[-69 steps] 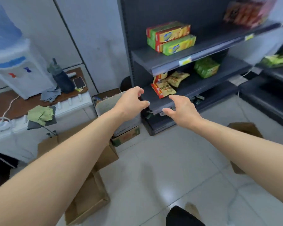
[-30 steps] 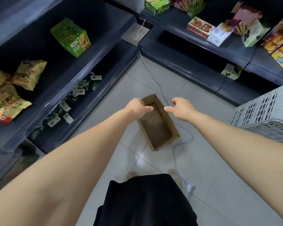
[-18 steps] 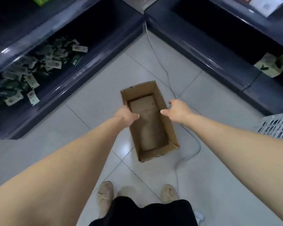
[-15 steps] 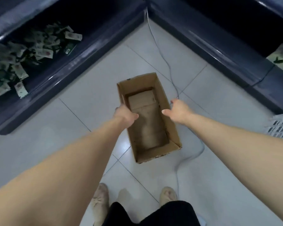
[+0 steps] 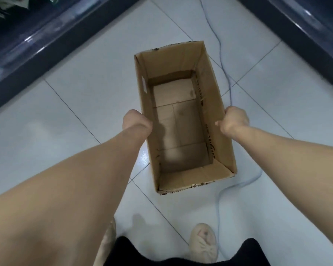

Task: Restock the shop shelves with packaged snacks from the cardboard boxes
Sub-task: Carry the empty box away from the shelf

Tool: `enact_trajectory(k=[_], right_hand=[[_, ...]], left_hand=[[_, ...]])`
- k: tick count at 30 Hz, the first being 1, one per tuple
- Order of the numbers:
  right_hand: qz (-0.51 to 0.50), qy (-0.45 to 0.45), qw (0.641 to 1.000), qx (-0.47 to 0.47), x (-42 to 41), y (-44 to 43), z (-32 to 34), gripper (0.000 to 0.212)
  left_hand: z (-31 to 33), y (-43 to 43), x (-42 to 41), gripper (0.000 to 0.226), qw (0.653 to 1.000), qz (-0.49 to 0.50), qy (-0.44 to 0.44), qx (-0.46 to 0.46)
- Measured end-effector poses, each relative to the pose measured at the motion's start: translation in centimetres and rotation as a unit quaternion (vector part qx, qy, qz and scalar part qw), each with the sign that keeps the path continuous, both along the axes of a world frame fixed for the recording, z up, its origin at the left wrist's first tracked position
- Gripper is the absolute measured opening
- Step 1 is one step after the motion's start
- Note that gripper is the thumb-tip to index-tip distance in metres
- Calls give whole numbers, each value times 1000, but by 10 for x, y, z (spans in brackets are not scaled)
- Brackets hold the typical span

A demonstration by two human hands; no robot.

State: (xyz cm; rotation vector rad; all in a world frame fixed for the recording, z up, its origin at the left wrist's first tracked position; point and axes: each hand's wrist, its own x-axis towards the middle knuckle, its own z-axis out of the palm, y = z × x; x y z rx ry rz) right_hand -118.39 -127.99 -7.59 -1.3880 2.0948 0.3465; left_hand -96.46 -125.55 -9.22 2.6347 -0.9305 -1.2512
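1 cardboard box, empty, on tiled floor: left hand and right hand clasp opposite long rims; lift evenly, avoiding cable.

Your bare arms reach forward and down. Your left arm comes in from about 8 o'clock and your right arm from about 4 o'clock, closing toward the middle of the view. Your left hand is bent at the wrist and curled over the 9 o'clock rim of the cardboard box, knuckles up and fingertips hidden. Your right hand grips the 3 o'clock rim, with the thumb against the wall's inner face and the other fingers curled round outside. The two hands sit level with each other, well apart.
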Motion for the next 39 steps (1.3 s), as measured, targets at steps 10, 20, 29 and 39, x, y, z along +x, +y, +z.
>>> enact_trajectory(k=[10, 20, 29, 39], right_hand=[[33, 0, 999, -32, 47, 20, 86, 6], [156, -29, 984, -85, 207, 29, 310, 17], [385, -112, 910, -109, 395, 141, 447, 6], [525, -161, 833, -68, 581, 310, 478, 16]], left_hand=[[91, 34, 64, 19, 999, 29, 11, -24], [317, 98, 214, 17, 986, 121, -25, -115], [457, 295, 349, 18, 934, 311, -112, -135], [492, 504, 480, 33, 874, 452, -169, -60]])
